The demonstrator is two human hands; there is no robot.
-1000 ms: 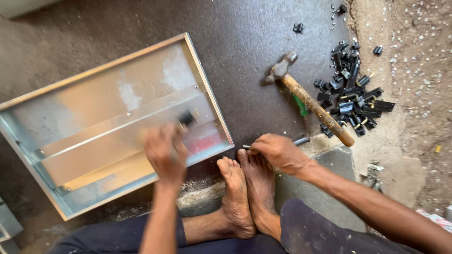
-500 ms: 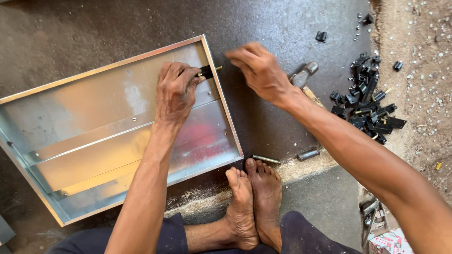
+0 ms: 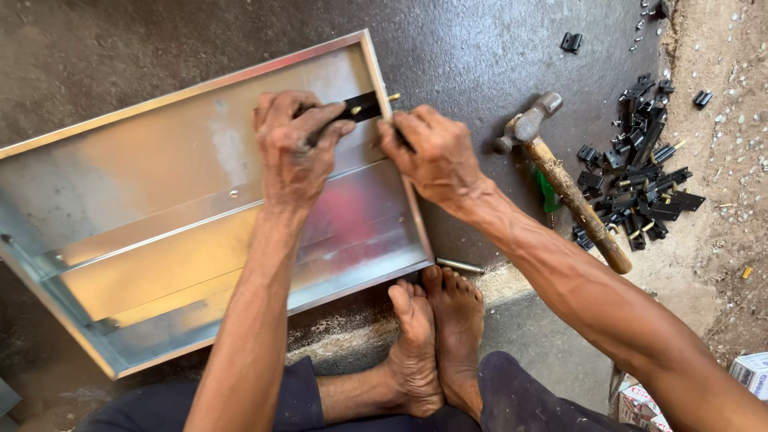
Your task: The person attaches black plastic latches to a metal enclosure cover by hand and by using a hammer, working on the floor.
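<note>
A shallow sheet-metal tray (image 3: 160,120) lies on the dark floor in front of me. My left hand (image 3: 294,144) rests inside it near the right wall and pinches a small black bracket (image 3: 362,106) against that wall. A brass-coloured pin tip (image 3: 393,98) pokes out past the rim there. My right hand (image 3: 432,152) sits on the outer side of the same wall, its fingers closed over the rim beside the bracket; what it grips is hidden. My bare feet (image 3: 436,336) press together just below the tray's near corner.
A hammer (image 3: 560,180) with a wooden handle lies right of the tray. A heap of black brackets (image 3: 640,176) sits farther right by gravelly ground. A short metal rod (image 3: 459,265) lies by my toes. Small boxes (image 3: 752,372) show at the bottom right.
Both hands rose from near my feet to the tray's right wall. The left now pinches the black bracket there, and the right has dropped from above the rim onto the wall beside it.
</note>
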